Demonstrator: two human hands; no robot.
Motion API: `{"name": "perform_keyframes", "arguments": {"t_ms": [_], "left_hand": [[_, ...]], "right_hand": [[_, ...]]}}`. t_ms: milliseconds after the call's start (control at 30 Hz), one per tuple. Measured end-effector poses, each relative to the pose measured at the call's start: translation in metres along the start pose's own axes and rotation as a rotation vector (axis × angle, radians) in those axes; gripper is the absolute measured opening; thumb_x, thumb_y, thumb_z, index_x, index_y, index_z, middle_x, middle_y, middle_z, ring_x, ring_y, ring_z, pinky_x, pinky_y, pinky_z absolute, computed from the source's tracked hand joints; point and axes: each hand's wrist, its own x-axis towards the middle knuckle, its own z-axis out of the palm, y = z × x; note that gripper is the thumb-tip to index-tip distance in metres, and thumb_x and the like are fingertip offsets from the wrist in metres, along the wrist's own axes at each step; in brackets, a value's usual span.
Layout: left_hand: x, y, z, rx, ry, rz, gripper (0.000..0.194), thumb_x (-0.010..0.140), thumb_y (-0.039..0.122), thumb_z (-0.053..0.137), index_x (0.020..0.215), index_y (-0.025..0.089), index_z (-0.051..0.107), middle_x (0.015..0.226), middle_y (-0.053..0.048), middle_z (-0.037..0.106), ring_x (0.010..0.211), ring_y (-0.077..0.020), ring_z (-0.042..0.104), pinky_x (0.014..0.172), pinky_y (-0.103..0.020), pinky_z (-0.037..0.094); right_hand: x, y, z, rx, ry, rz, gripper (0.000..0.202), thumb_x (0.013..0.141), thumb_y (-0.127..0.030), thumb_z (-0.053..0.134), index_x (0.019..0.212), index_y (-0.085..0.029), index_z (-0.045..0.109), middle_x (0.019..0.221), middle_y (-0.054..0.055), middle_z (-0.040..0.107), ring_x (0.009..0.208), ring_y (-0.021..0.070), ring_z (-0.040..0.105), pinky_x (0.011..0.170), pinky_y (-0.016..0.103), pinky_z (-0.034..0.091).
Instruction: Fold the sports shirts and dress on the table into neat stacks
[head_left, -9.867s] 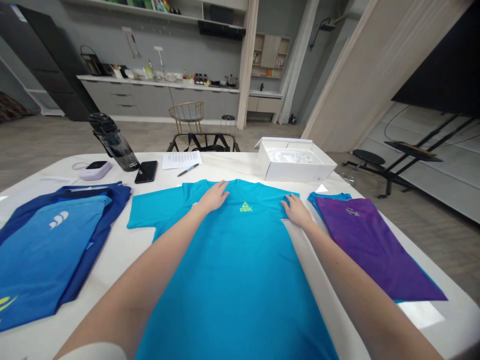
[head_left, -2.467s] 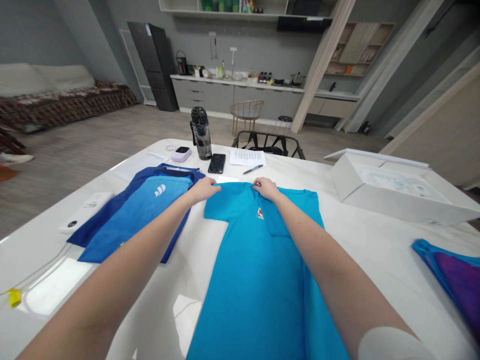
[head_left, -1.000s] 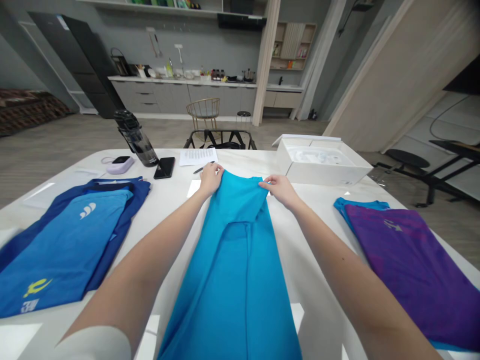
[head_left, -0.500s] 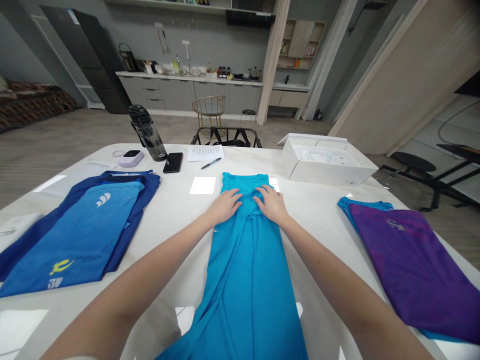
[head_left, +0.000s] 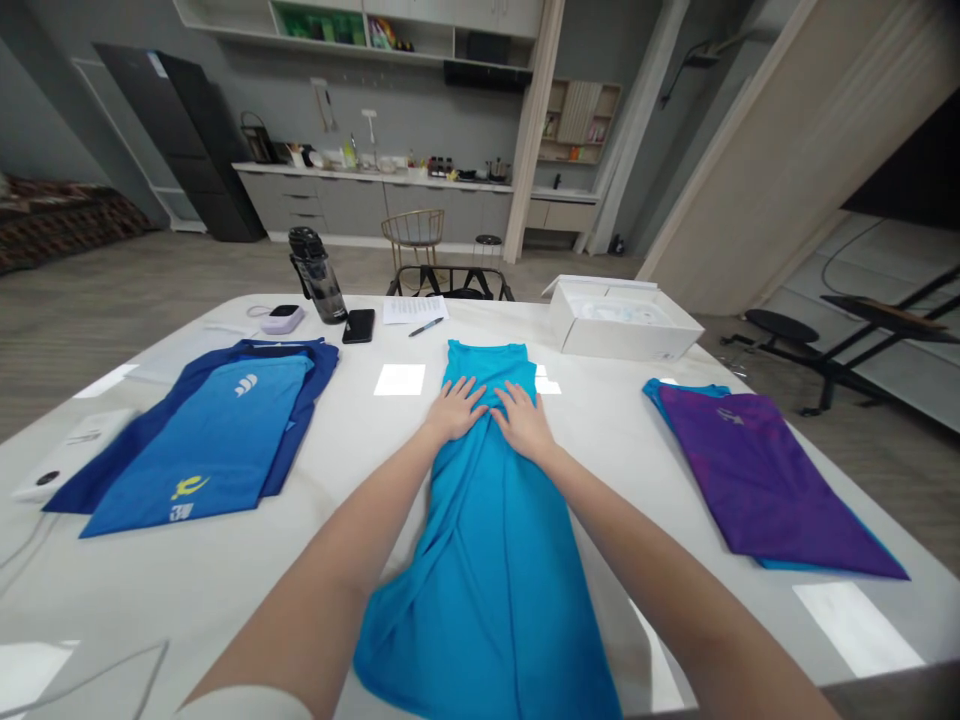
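A bright blue T-shirt [head_left: 495, 560] lies lengthwise on the white table [head_left: 360, 450] in front of me, its sides folded inward and its collar end pointing away. Flat on its upper part rests my left hand [head_left: 455, 408], fingers spread. My right hand [head_left: 523, 418] presses beside it, also with fingers apart, and the two are close together. Creases run down the fabric from under my palms. To the left lie folded blue shirts [head_left: 217, 440] in a stack. A folded purple shirt [head_left: 757, 470] sits over a blue one on the right.
At the table's far side stand a dark water bottle [head_left: 319, 280], a phone [head_left: 359, 326], a small lilac device [head_left: 283, 319], a paper sheet [head_left: 415, 309] and a pen [head_left: 426, 327]. An open white box [head_left: 630, 335] is at the back right. A white device [head_left: 71, 450] lies far left.
Both hands have slid down the shirt toward me, away from its collar end, and lie flatter. The shirt's lower hem has come into view. The camera view has tilted up a little.
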Motion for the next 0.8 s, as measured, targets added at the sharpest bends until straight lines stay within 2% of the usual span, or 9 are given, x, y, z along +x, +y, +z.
{"name": "perform_keyframes", "arguments": {"t_ms": [100, 167, 233, 300, 433, 500, 567, 667, 800], "left_hand": [[-0.004, 0.005, -0.002, 0.036, 0.07, -0.013, 0.058, 0.103, 0.052, 0.036, 0.153, 0.024, 0.043, 0.164, -0.01, 0.032, 0.152, -0.031, 0.025, 0.123, -0.054, 0.016], [-0.008, 0.011, -0.007, 0.056, 0.124, 0.013, 0.054, 0.103, 0.047, 0.039, 0.15, 0.021, 0.046, 0.161, -0.012, 0.037, 0.15, -0.0301, 0.03, 0.123, -0.052, 0.016], [-0.015, 0.019, -0.014, 0.045, 0.153, 0.047, 0.048, 0.104, 0.036, 0.04, 0.148, 0.02, 0.049, 0.157, -0.013, 0.044, 0.146, -0.0279, 0.037, 0.123, -0.049, 0.018], [-0.029, 0.029, -0.026, -0.008, 0.174, 0.023, 0.045, 0.103, 0.027, 0.04, 0.146, 0.021, 0.049, 0.152, -0.012, 0.049, 0.14, -0.0253, 0.044, 0.119, -0.045, 0.026], [-0.085, 0.051, -0.055, -0.117, 0.172, -0.122, 0.032, 0.101, 0.027, 0.044, 0.128, 0.021, 0.06, 0.131, -0.01, 0.063, 0.12, -0.0234, 0.058, 0.099, -0.037, 0.043], [-0.124, 0.061, -0.069, -0.12, 0.097, -0.155, 0.023, 0.1, 0.032, 0.048, 0.112, 0.022, 0.065, 0.114, -0.007, 0.068, 0.108, -0.024, 0.063, 0.092, -0.037, 0.044], [-0.162, 0.069, -0.078, -0.119, 0.03, -0.177, 0.023, 0.099, 0.039, 0.05, 0.104, 0.023, 0.065, 0.104, -0.005, 0.069, 0.102, -0.0241, 0.065, 0.087, -0.037, 0.044], [-0.209, 0.081, -0.084, -0.089, -0.012, -0.212, 0.024, 0.098, 0.043, 0.052, 0.103, 0.023, 0.064, 0.103, -0.005, 0.069, 0.101, -0.025, 0.064, 0.086, -0.038, 0.042], [-0.246, 0.095, -0.086, -0.011, -0.025, -0.216, 0.026, 0.096, 0.043, 0.056, 0.11, 0.022, 0.062, 0.109, -0.007, 0.068, 0.104, -0.0269, 0.063, 0.088, -0.04, 0.04]], "right_hand": [[-0.039, -0.019, 0.004, 0.065, -0.04, -0.03, 0.056, 0.104, -0.048, 0.037, 0.154, -0.025, 0.039, 0.163, 0.01, 0.032, 0.147, 0.0292, 0.033, 0.119, 0.061, 0.022], [-0.058, -0.025, 0.008, 0.066, -0.058, -0.018, 0.057, 0.103, -0.05, 0.037, 0.155, -0.026, 0.038, 0.163, 0.01, 0.033, 0.147, 0.0287, 0.033, 0.12, 0.06, 0.02], [-0.07, -0.027, 0.01, 0.044, -0.068, -0.012, 0.057, 0.104, -0.052, 0.034, 0.155, -0.027, 0.04, 0.163, 0.008, 0.033, 0.15, 0.0285, 0.03, 0.121, 0.059, 0.016], [-0.074, -0.027, 0.012, 0.023, -0.068, -0.019, 0.056, 0.104, -0.053, 0.031, 0.155, -0.03, 0.04, 0.164, 0.006, 0.032, 0.151, 0.0287, 0.026, 0.121, 0.059, 0.013], [-0.072, -0.027, 0.014, 0.014, -0.054, -0.02, 0.055, 0.104, -0.053, 0.032, 0.155, -0.032, 0.04, 0.164, 0.006, 0.031, 0.151, 0.03, 0.025, 0.12, 0.06, 0.013], [-0.071, -0.027, 0.012, 0.024, -0.04, -0.027, 0.054, 0.104, -0.052, 0.035, 0.153, -0.031, 0.043, 0.163, 0.007, 0.034, 0.15, 0.0306, 0.027, 0.12, 0.061, 0.014], [-0.072, -0.029, 0.008, 0.038, 0.002, -0.052, 0.05, 0.104, -0.048, 0.04, 0.148, -0.028, 0.049, 0.159, 0.01, 0.04, 0.147, 0.0308, 0.032, 0.118, 0.06, 0.018], [-0.079, -0.034, -0.004, 0.055, 0.072, -0.177, 0.037, 0.103, -0.039, 0.047, 0.133, -0.024, 0.062, 0.144, 0.013, 0.055, 0.134, 0.0284, 0.045, 0.112, 0.051, 0.03], [-0.101, -0.049, -0.017, 0.072, 0.04, -0.388, 0.024, 0.101, -0.031, 0.053, 0.119, -0.023, 0.067, 0.119, 0.01, 0.064, 0.113, 0.024, 0.056, 0.097, 0.039, 0.04]]}}
